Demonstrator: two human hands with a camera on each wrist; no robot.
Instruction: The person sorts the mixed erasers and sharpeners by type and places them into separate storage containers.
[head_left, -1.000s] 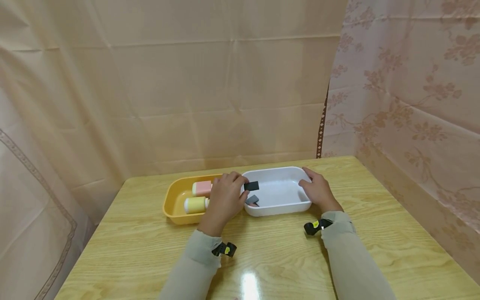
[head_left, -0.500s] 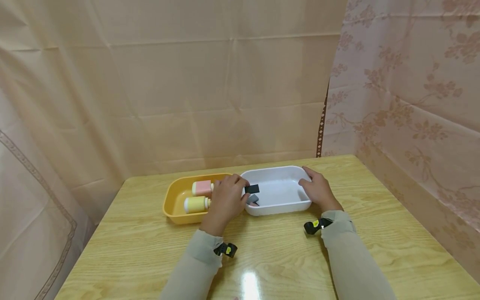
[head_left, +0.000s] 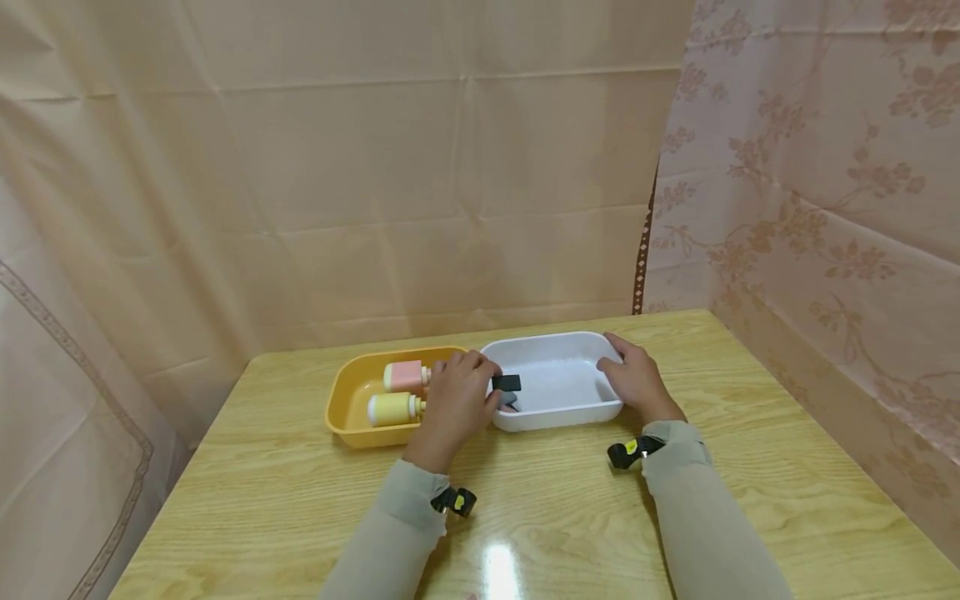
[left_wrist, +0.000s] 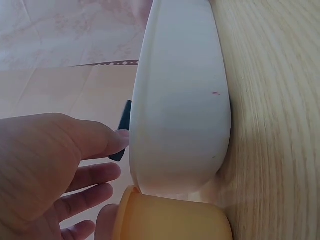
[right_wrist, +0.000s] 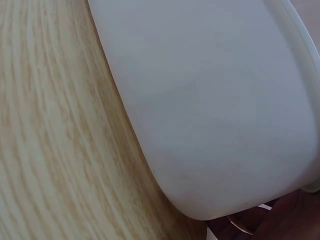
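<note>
My left hand (head_left: 456,398) pinches a small flat black block (head_left: 507,382) over the left end of a white tray (head_left: 558,385). In the left wrist view, thumb and fingers of that hand meet at the black block (left_wrist: 125,116), beside the tray rim. A grey piece (head_left: 508,400) lies in the tray just below the block, partly hidden by the fingers. My right hand (head_left: 637,382) grips the tray's right end, with the thumb over the rim. The right wrist view shows mostly the tray's outer wall (right_wrist: 210,100), with dark fingers at the lower right.
A yellow tray (head_left: 341,408) stands against the white tray's left side. In it lie a pink-labelled bottle (head_left: 405,377) and a yellow-labelled bottle (head_left: 392,409), their necks toward my left hand. Both trays stand on a wooden table (head_left: 540,492), with a beige curtain (head_left: 360,208) behind.
My left hand has shifted slightly right and toward me with the black block, which now covers more of the grey piece. The right hand stays in place on the white tray.
</note>
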